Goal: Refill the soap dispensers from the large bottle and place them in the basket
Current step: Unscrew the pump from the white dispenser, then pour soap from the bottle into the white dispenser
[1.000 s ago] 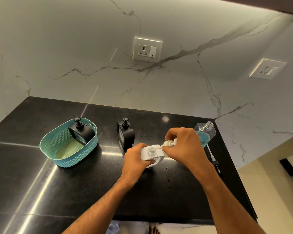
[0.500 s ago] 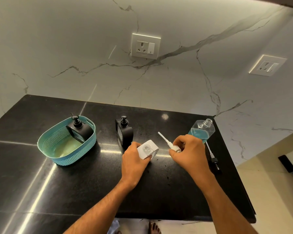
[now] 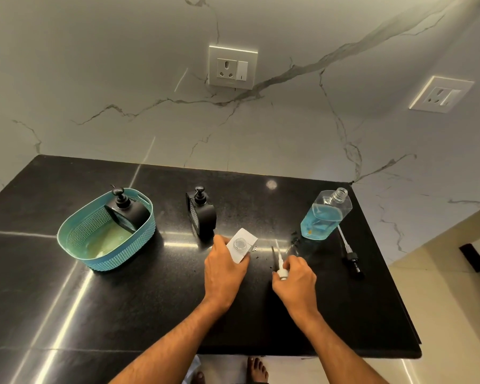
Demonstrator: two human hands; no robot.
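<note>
My left hand (image 3: 224, 268) grips a white soap dispenser (image 3: 242, 245) standing on the black counter, its round neck uncapped. My right hand (image 3: 295, 275) holds the dispenser's white pump (image 3: 280, 261) low over the counter, tube pointing away from me. The large clear bottle (image 3: 323, 217) with blue soap stands uncapped at the back right. A black dispenser (image 3: 201, 214) stands behind my left hand. Another black dispenser (image 3: 126, 213) leans inside the teal basket (image 3: 75, 239) on the left.
The large bottle's black pump with its white tube (image 3: 349, 254) lies on the counter near the right edge. The counter's front edge (image 3: 316, 353) is close to me, with bare feet below. Marble wall with two sockets rises behind.
My right hand has lifted the white pump out of the dispenser, carried it to the right and lowered it toward the counter. My left hand kept hold of the white dispenser.
</note>
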